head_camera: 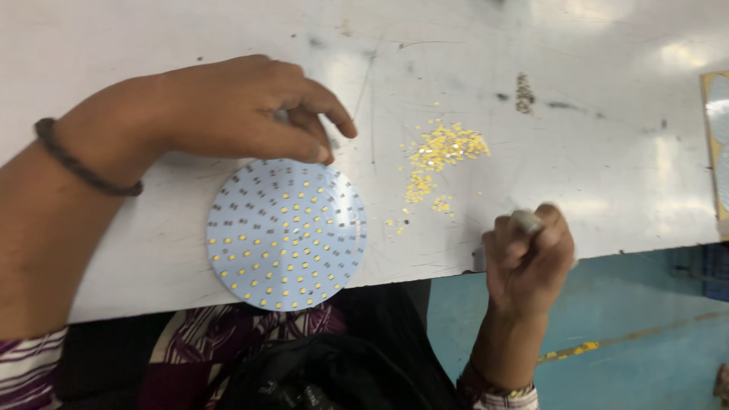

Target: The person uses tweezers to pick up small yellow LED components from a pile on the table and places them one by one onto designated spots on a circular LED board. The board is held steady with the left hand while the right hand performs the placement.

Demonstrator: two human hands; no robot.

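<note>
A round pale-blue circuit board [287, 234] dotted with small yellow chips lies at the near edge of the white table [607, 152]. My left hand [243, 110] rests just behind the board, its fingertips touching the board's far rim. To the right, my right hand [529, 254] is curled around a thin grey metal tool [525, 221], held at the table's front edge. A loose pile of tiny yellow chips [440, 156] is scattered between the board and my right hand, farther back.
The white table is scratched and smudged. A tan-edged sheet with pale discs [716, 144] sticks in at the right edge. Below the table's edge lie my patterned clothing, a black bag [319, 372] and a blue floor [645, 326].
</note>
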